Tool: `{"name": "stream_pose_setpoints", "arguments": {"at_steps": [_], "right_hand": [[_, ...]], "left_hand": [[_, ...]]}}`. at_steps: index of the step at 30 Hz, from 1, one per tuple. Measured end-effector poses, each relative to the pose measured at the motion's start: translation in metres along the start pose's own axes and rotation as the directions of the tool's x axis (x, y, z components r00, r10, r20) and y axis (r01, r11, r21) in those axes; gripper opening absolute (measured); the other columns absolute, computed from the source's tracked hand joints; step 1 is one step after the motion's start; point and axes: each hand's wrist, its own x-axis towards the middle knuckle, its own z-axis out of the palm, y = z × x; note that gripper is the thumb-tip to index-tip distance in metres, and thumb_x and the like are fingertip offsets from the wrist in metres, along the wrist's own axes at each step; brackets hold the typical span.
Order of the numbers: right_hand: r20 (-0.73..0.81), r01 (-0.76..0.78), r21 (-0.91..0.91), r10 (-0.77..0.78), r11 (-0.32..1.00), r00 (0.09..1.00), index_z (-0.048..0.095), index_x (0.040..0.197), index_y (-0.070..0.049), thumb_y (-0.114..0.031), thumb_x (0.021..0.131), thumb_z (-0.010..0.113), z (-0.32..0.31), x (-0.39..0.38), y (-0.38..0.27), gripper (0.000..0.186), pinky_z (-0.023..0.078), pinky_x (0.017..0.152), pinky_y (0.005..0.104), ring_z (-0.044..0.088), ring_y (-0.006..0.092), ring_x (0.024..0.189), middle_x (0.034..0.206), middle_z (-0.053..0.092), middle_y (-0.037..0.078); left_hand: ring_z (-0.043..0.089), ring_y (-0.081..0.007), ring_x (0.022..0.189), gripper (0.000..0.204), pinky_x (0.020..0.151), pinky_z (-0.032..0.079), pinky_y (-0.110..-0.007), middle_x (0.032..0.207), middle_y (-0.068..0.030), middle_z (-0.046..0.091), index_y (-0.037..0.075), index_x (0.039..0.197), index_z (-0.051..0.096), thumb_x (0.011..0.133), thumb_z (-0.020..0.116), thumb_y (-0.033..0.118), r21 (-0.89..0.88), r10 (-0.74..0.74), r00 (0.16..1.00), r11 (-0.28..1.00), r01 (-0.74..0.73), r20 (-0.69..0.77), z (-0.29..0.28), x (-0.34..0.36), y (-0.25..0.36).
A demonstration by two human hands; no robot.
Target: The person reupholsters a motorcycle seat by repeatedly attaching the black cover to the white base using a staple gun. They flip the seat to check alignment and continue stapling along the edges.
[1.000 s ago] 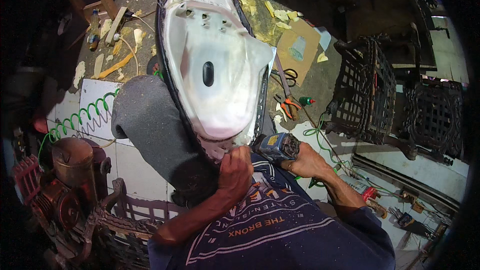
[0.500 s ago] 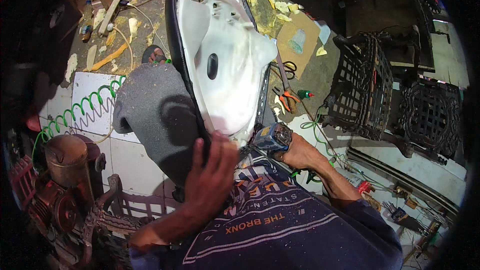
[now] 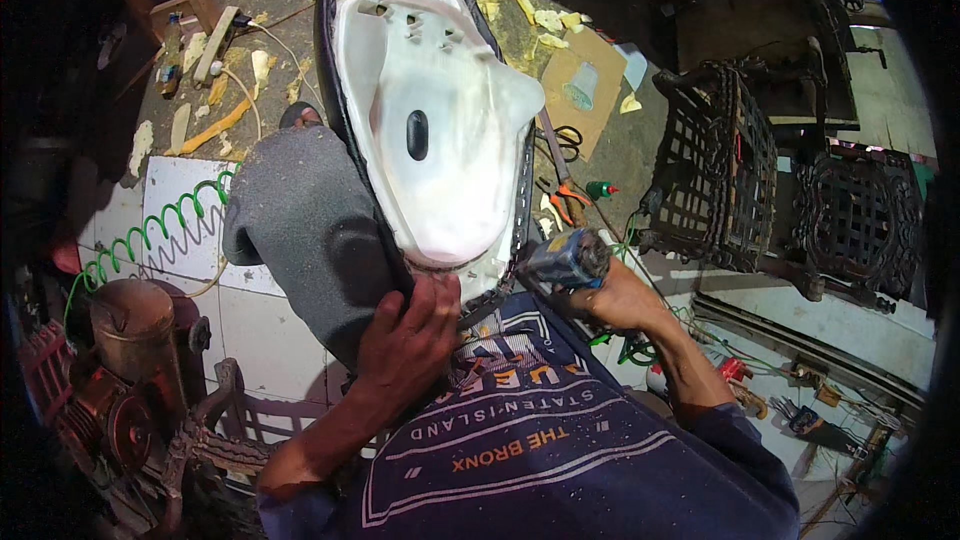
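A long upturned seat point(image 3: 440, 160), white base with a dark oval pad and black cover round its rim, lies across my grey-clad leg point(image 3: 290, 210), narrowing toward the top of the view. My left hand point(image 3: 412, 335) has its fingers curled on the seat's near end, close to my dark shirt. My right hand point(image 3: 615, 295) grips a blue staple gun point(image 3: 565, 260), its nose beside the right rim at the near end. The rim under the gun is partly hidden.
Orange-handled pliers point(image 3: 570, 205), scissors point(image 3: 568, 140), a cardboard piece point(image 3: 580, 100) and foam scraps lie on the floor. Black metal chair frames point(image 3: 710, 170) stand at right. A rusty compressor point(image 3: 140, 370) and coiled green hose point(image 3: 180, 212) are at left, a power strip point(image 3: 215, 45) behind.
My left hand left the near edge, moved back blurred, and is now curled on it again, lower down. The staple gun has shifted slightly right and up, staying by the rim.
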Motion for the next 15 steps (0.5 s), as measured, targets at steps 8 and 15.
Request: {"name": "stream_pose_setpoints", "arguments": {"at_steps": [8,15], "right_hand": [[0.091,-0.011,0.012,0.010,1.000,0.996,0.069,0.123,-0.005,-0.022,0.085,0.071,-0.003,-0.007,-0.017,0.042,0.053,0.088,0.0370,0.067,0.0230,0.094,0.107,0.076,0.013],[0.123,0.005,-0.138,0.012,0.990,0.992,0.070,0.120,-0.002,-0.026,0.087,0.072,0.013,0.007,-0.011,0.041,0.054,0.088,0.0408,0.071,0.0309,0.093,0.106,0.077,0.018]], "left_hand": [[0.057,-0.0182,0.123,0.048,0.096,0.040,-0.040,0.119,-0.0035,0.067,0.009,0.133,0.070,0.087,0.063,0.022,-0.016,-0.034,0.999,0.999,0.034,-0.026,0.000,0.002,0.001],[0.059,-0.0162,0.119,0.047,0.093,0.040,-0.039,0.116,0.0005,0.066,0.010,0.131,0.071,0.086,0.064,0.021,-0.055,-0.099,0.995,0.994,0.098,-0.009,0.001,0.004,0.007]]}}
